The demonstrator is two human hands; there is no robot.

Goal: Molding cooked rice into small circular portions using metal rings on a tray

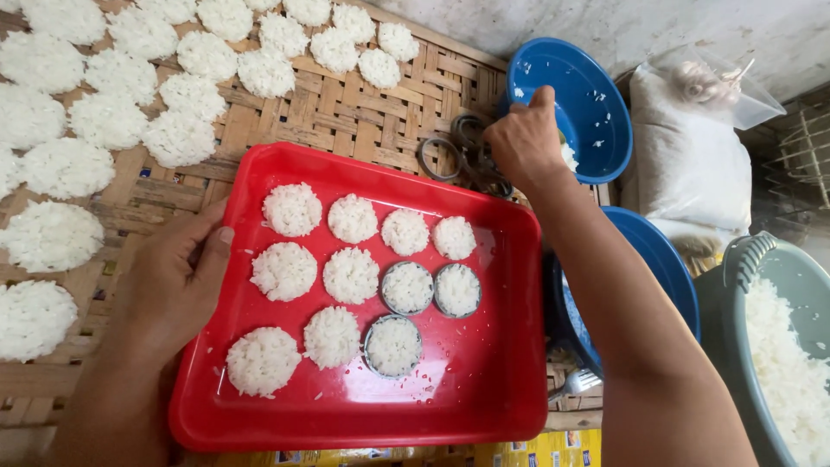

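Forearms enter from the bottom edge, cut off there, and we take the red tray (484, 406) as our landmark. Our left hand (177, 281) grips the tray's left rim, thumb lying over the edge and fingers hidden underneath. On the tray lie eleven round rice cakes (350, 275); three toward its right side sit inside metal ring moulds (393, 346). Right of the tray, a grey basin of cooked rice (791, 363) is cut by the frame edge, and a blue bowl (666, 268) is mostly hidden behind our right forearm. Beyond the tray's far right corner, our right hand (523, 143) reaches into a second blue bowl (596, 104), fingers curled out of sight, so we cannot tell what they hold. Spare metal rings (458, 156) lie just below that hand. Beyond the tray's far left, many rice cakes cover a woven bamboo mat (346, 112).
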